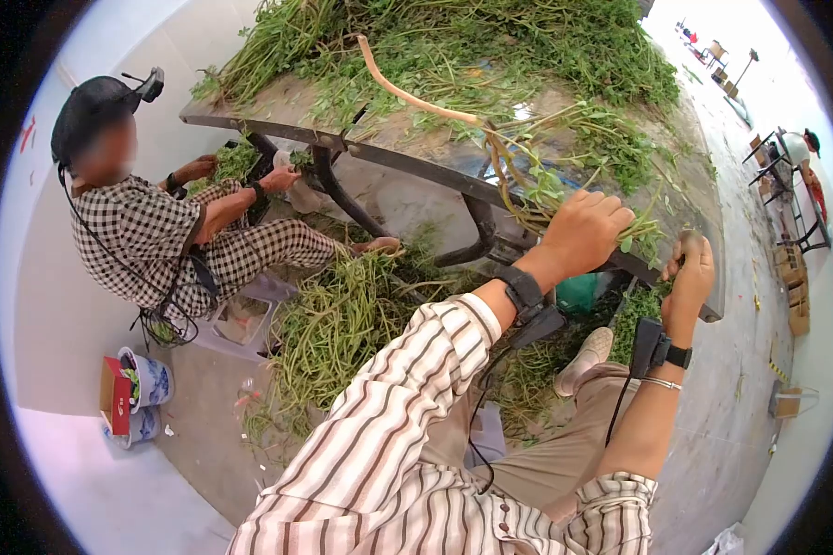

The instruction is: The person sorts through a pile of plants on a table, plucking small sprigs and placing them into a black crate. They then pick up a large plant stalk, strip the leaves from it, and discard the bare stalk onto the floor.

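My left hand (pixel 585 228), between two and three o'clock, is gripping the bunch (pixel 539 192) with its fingers curled together over the stems. The bunch is lying at the near edge of the table (pixel 282 109), its leaves spreading toward one o'clock; I judge that the edge is bearing its weight while my grip is keeping the stems from sliding apart. A pale stalk (pixel 405 92) is jutting toward eleven, seeming to run into the same bunch.

My right hand (pixel 691 277) is hovering at three o'clock, beside the leafy tips, fingers bending in toward the thumb. I cannot tell whether they are pinching anything. Its closeness is probably keeping the loose ends within reach.

The heap (pixel 491 46) is filling the table at twelve, likely for easy drawing from. At ten o'clock a co-worker (pixel 139 203) is sitting with greens in hand, and a floor pile (pixel 329 314) is lying toward eight, between us.
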`<state>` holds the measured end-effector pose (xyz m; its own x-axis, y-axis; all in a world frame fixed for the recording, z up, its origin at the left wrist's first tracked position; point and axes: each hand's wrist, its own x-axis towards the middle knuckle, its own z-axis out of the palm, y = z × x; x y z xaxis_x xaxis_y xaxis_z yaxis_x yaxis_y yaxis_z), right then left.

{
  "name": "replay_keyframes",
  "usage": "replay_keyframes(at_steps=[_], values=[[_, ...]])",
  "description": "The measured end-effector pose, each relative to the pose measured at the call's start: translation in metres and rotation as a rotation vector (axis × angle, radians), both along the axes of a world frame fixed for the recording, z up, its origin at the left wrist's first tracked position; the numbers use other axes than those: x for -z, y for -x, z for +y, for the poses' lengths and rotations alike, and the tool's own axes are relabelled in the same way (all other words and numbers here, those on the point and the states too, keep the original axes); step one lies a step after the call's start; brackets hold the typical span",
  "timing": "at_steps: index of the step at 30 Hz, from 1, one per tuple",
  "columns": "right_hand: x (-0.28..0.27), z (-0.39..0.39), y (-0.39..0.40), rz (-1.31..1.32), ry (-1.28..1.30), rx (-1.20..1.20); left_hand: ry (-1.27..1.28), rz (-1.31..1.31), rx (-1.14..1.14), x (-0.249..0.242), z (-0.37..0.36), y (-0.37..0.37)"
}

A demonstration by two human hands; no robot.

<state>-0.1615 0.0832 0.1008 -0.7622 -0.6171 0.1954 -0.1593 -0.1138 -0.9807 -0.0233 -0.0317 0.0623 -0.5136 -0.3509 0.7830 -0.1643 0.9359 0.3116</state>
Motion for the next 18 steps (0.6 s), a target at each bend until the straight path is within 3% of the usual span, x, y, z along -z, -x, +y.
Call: replay_keyframes(at_steps=[18], values=[[-0.0029,-0.0056,-0.0072,-0.037,0.022,0.015,0.023,-0.083,-0.02,-0.0023,-0.0018,-0.0023]])
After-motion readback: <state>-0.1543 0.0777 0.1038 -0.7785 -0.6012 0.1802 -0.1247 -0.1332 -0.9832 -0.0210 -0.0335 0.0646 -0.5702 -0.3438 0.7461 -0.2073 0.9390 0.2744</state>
